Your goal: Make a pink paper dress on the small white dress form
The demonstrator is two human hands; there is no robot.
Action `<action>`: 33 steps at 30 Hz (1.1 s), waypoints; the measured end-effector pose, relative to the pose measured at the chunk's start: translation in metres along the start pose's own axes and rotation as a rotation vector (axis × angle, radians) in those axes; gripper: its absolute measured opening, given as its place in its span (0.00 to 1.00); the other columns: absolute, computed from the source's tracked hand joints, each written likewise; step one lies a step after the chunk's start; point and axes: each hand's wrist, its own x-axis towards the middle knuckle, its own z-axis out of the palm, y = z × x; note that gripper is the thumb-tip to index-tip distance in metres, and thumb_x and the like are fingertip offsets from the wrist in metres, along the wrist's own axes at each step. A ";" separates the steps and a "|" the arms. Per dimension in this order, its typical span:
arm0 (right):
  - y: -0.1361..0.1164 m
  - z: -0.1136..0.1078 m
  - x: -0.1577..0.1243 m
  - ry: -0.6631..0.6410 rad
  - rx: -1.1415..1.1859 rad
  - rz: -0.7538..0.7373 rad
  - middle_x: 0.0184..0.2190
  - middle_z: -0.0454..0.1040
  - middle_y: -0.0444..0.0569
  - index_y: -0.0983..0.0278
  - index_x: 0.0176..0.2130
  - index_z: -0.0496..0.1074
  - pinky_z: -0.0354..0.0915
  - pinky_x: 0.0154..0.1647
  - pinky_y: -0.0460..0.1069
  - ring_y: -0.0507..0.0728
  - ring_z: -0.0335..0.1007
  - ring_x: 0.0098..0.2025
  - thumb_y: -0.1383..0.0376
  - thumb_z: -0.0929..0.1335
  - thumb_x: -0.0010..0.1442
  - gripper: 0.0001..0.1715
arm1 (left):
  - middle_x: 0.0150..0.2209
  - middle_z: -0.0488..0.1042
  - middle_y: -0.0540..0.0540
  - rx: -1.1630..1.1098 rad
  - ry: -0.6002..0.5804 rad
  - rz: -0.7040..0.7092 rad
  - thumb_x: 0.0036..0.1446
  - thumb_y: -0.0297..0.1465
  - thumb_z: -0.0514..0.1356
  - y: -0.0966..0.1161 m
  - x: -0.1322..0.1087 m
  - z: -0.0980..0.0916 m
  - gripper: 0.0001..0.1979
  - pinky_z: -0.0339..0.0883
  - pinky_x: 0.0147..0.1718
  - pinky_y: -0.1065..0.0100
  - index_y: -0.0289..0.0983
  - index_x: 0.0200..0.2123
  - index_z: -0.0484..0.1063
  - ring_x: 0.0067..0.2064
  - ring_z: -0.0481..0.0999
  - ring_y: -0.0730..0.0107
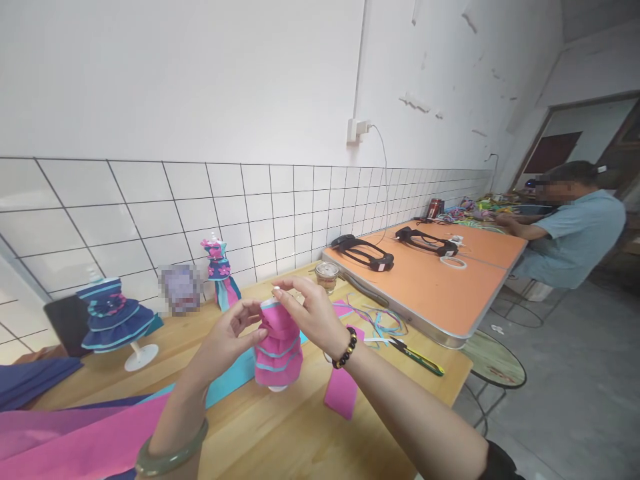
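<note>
A miniature dress form in a pink tiered dress point(277, 353) with light blue trim stands on a white base on the wooden table. My left hand point(227, 340) is curled against the dress's left side, thumb on its front. From the right, my right hand point(313, 317) closes at the top, its index fingertip at the small white knob and its thumb near the bodice. Whether a pin is between those fingers is too small to tell. Behind the dress, partly hidden, lies a blue fabric strip point(233, 377). A folded pink piece point(342, 395) lies under my right forearm.
Pink fabric point(85, 437), a navy dress on a stand point(117, 320) and another small dressed form point(220, 270) are to the left. A glass jar point(327, 277), ribbons point(383, 322) and a utility knife point(420, 358) lie right. Beyond, an orange table point(425, 287) holds black headgear; a person point(583, 227) sits there.
</note>
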 end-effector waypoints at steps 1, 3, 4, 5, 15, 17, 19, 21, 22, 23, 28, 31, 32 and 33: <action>0.001 0.000 0.000 0.003 -0.002 -0.004 0.41 0.76 0.47 0.62 0.42 0.73 0.64 0.47 0.50 0.55 0.70 0.46 0.63 0.64 0.62 0.11 | 0.47 0.69 0.45 -0.001 0.004 -0.004 0.51 0.35 0.64 0.000 -0.001 -0.001 0.17 0.67 0.46 0.60 0.42 0.44 0.65 0.49 0.70 0.62; 0.002 0.000 0.000 0.004 -0.008 -0.011 0.41 0.76 0.47 0.61 0.43 0.73 0.64 0.47 0.50 0.55 0.70 0.46 0.64 0.64 0.62 0.10 | 0.48 0.68 0.44 -0.005 0.020 -0.011 0.51 0.35 0.64 -0.001 -0.002 -0.003 0.18 0.67 0.47 0.60 0.42 0.45 0.65 0.50 0.70 0.61; 0.002 0.000 0.000 0.002 -0.011 -0.016 0.41 0.76 0.47 0.61 0.43 0.73 0.64 0.47 0.50 0.55 0.70 0.46 0.64 0.64 0.62 0.10 | 0.49 0.68 0.43 -0.009 0.030 -0.016 0.51 0.35 0.64 0.000 -0.003 -0.004 0.18 0.67 0.48 0.60 0.42 0.45 0.64 0.51 0.69 0.60; 0.002 0.000 0.001 0.000 -0.016 -0.020 0.40 0.76 0.47 0.62 0.43 0.73 0.64 0.46 0.50 0.55 0.70 0.45 0.64 0.64 0.62 0.10 | 0.49 0.68 0.43 -0.016 0.045 -0.022 0.51 0.36 0.64 0.001 -0.004 -0.005 0.19 0.66 0.48 0.59 0.42 0.45 0.64 0.51 0.69 0.60; -0.002 0.001 0.003 -0.011 -0.039 -0.041 0.40 0.77 0.47 0.61 0.42 0.74 0.64 0.47 0.51 0.55 0.71 0.46 0.63 0.64 0.63 0.11 | 0.40 0.76 0.43 0.078 0.459 0.010 0.49 0.43 0.62 0.022 -0.004 -0.001 0.18 0.67 0.48 0.61 0.37 0.38 0.70 0.46 0.74 0.61; -0.003 0.001 0.004 -0.017 -0.035 -0.037 0.42 0.77 0.47 0.60 0.43 0.74 0.65 0.48 0.51 0.56 0.71 0.47 0.63 0.64 0.63 0.12 | 0.40 0.76 0.43 0.111 0.483 0.022 0.51 0.43 0.61 0.026 -0.005 0.001 0.17 0.66 0.48 0.61 0.37 0.38 0.71 0.46 0.74 0.61; -0.002 0.002 0.004 -0.024 -0.031 -0.027 0.43 0.77 0.47 0.60 0.46 0.73 0.65 0.48 0.52 0.56 0.71 0.47 0.63 0.64 0.62 0.13 | 0.41 0.77 0.43 0.135 0.486 0.028 0.52 0.44 0.59 0.028 -0.006 0.003 0.17 0.66 0.48 0.61 0.38 0.39 0.72 0.46 0.74 0.60; -0.001 0.002 0.005 -0.027 -0.031 -0.019 0.45 0.77 0.48 0.60 0.48 0.73 0.65 0.49 0.52 0.56 0.71 0.48 0.63 0.64 0.62 0.15 | 0.43 0.76 0.43 0.146 0.455 0.026 0.53 0.44 0.58 0.028 -0.007 0.007 0.17 0.66 0.48 0.60 0.38 0.39 0.73 0.48 0.73 0.59; -0.001 0.002 0.004 -0.026 -0.033 -0.019 0.45 0.77 0.48 0.60 0.48 0.73 0.65 0.49 0.52 0.56 0.71 0.48 0.63 0.64 0.63 0.15 | 0.45 0.75 0.42 0.155 0.434 0.030 0.53 0.45 0.58 0.027 -0.007 0.009 0.18 0.66 0.49 0.58 0.39 0.40 0.73 0.49 0.73 0.58; 0.000 0.002 0.004 -0.026 -0.035 -0.020 0.45 0.77 0.49 0.60 0.47 0.73 0.65 0.49 0.52 0.56 0.71 0.48 0.63 0.64 0.63 0.15 | 0.47 0.74 0.42 0.171 0.410 0.039 0.52 0.44 0.59 0.026 -0.007 0.011 0.18 0.65 0.50 0.57 0.39 0.42 0.72 0.50 0.72 0.57; -0.001 0.000 0.001 -0.042 -0.002 -0.021 0.45 0.77 0.48 0.59 0.48 0.73 0.65 0.50 0.53 0.56 0.71 0.49 0.62 0.63 0.63 0.16 | 0.55 0.69 0.43 0.256 0.344 0.116 0.50 0.40 0.62 0.019 -0.003 0.028 0.24 0.58 0.56 0.55 0.42 0.50 0.69 0.56 0.67 0.56; -0.003 -0.002 0.000 -0.043 0.108 0.013 0.48 0.75 0.49 0.60 0.50 0.71 0.65 0.52 0.54 0.56 0.70 0.51 0.61 0.62 0.64 0.17 | 0.55 0.69 0.43 0.190 0.364 0.116 0.51 0.37 0.62 0.018 -0.002 0.035 0.25 0.59 0.56 0.58 0.41 0.53 0.66 0.56 0.67 0.58; -0.003 -0.003 0.000 -0.037 0.154 0.028 0.48 0.75 0.49 0.59 0.51 0.71 0.65 0.53 0.55 0.56 0.70 0.51 0.61 0.62 0.63 0.18 | 0.55 0.69 0.42 0.166 0.370 0.112 0.51 0.37 0.62 0.018 -0.001 0.037 0.25 0.59 0.55 0.58 0.41 0.53 0.66 0.56 0.68 0.58; -0.003 -0.005 -0.001 -0.024 0.199 0.041 0.48 0.75 0.49 0.59 0.51 0.71 0.65 0.52 0.55 0.57 0.70 0.51 0.60 0.62 0.63 0.18 | 0.54 0.69 0.42 0.144 0.375 0.106 0.51 0.36 0.62 0.018 -0.001 0.037 0.25 0.60 0.55 0.59 0.40 0.53 0.65 0.55 0.68 0.58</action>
